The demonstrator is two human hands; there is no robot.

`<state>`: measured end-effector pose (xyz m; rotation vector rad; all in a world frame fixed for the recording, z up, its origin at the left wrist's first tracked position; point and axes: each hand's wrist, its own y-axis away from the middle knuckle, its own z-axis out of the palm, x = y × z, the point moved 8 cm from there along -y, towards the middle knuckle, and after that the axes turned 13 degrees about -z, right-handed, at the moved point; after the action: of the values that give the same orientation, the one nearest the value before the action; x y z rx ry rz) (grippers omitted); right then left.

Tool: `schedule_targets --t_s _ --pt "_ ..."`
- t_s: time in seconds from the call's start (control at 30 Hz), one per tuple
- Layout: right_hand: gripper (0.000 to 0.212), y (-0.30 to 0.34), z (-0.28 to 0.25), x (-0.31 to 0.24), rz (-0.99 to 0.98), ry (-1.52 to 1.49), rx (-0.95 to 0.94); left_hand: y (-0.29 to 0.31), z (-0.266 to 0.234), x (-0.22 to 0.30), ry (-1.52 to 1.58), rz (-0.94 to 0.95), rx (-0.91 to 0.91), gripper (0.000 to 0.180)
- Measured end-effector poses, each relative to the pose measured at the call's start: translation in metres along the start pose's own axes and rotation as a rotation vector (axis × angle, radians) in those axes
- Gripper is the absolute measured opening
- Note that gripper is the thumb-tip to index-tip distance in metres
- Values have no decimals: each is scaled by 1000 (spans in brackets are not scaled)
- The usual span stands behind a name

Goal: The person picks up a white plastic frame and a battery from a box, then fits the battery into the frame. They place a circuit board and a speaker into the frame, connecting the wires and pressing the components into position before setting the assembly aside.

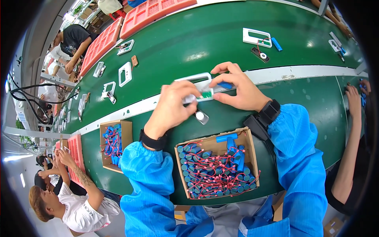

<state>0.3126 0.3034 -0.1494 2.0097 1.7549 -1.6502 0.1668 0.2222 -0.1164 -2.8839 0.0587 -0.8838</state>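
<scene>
Over the near edge of the white rail, my left hand (171, 103) is closed on a white plastic housing (193, 77) with a handle-like opening; motion blurs its fingers. A small green circuit board (206, 94) shows inside the housing. My right hand (241, 87) bends its thumb and fingers around a blue battery cell (225, 85) at the housing's right end; the fingers partly hide the cell. Below the housing lies a dark part with a round white piece (200, 117). Nearest to my body stands a cardboard box (256, 164) of blue battery cells with red wires.
Another box of cells (127, 138) stands to the left. Beyond the white rail (292, 75), the green belt (205, 39) carries several white housings, one with a battery cell (276, 44) beside it. Red trays (154, 14) line the far side. Other people work at left and right.
</scene>
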Motion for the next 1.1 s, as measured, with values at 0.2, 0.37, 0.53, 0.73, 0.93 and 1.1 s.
schedule_targets --t_s 0.2,0.37,0.53,0.73,0.93,1.1 --pt "28 -1 -1 1 1 -5 3 3 -49 10 17 -115 421 12" --pt "27 1 -4 -2 -29 12 -13 31 -12 116 166 154 -212 10" --pt "27 1 -6 -3 8 -59 -52 38 -9 123 199 236 -325 11" --pt "33 4 4 6 189 -814 -50 19 -33 66 564 -131 -29 12" --pt "33 1 19 -4 158 -632 -121 7 -25 12 780 -326 -49 13" --pt "35 -8 19 -21 53 -354 -136 10 -21 14 758 -255 -169 14"
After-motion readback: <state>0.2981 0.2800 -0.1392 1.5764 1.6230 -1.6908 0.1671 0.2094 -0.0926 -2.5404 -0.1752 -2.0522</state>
